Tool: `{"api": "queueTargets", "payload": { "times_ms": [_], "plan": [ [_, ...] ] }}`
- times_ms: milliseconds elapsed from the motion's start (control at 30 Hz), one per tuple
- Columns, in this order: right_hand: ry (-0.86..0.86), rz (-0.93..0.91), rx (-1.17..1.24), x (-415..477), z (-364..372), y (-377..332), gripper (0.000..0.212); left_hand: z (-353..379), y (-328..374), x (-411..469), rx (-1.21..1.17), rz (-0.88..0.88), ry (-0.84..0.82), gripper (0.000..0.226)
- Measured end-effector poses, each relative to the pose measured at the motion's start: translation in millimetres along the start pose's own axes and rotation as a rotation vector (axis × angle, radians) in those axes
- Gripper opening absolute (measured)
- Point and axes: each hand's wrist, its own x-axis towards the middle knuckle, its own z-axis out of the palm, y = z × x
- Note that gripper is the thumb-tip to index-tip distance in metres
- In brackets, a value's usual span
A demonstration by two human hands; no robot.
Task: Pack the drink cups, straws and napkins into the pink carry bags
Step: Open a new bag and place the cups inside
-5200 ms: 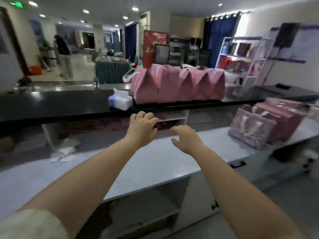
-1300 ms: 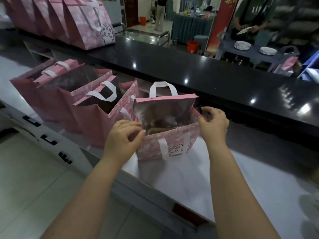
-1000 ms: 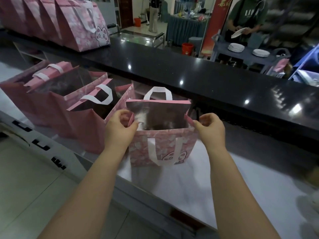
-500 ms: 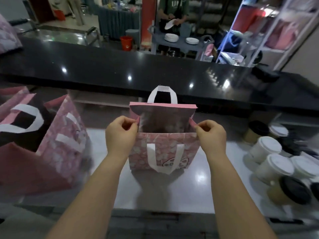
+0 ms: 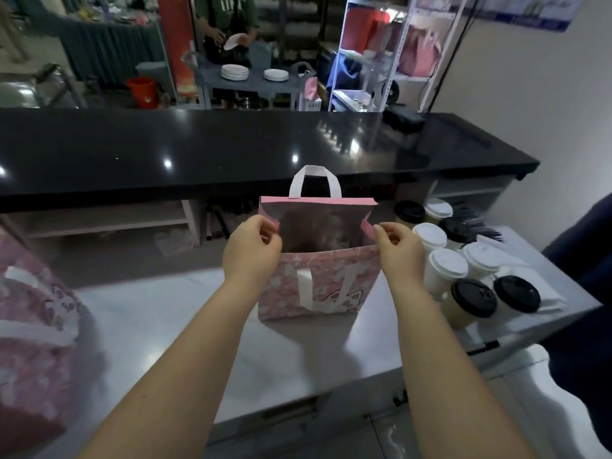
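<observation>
Head view: pink carry bag stands upright on the counter, mouth open. My left hand and right hand each pinch a side fold at the rim, fingers curled. Bag looks light and floppy, so grip the top edges. Lidded cups sit just right of it; probably squashable, take by the body.

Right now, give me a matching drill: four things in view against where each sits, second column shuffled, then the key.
Things:
1. centre pink bag
2. drink cups
3. white plates
4. red bucket

Places:
A. on the grey cart beyond the black counter
B. on the floor, left of the cart
C. on the white worktop, right of the bag
D. pinched at its rim by the left hand and right hand

Pairs: 1-D, 2-C, 3-A, 4-B.
</observation>
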Motion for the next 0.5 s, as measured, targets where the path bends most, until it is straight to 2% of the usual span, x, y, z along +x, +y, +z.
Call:
{"api": "queueTargets", "payload": {
  "times_ms": [67,133,267,500],
  "plan": [
    [0.0,-0.046,0.0,-4,-6,3,0.024,0,10,-2,0.097,0.124,0.013,0.01],
    [0.008,-0.121,-0.019,-8,-15,4,0.022,3,25,-5,0.181,0.246,0.017,0.016],
    [0.027,-0.24,-0.121,-13,-47,11,0.02,27,63,-12,0.237,0.413,-0.077,0.024],
    [-0.041,-0.138,-0.346,-28,-125,60,0.023,121,110,-41,0.248,0.653,-0.362,0.038]
  ]
}}
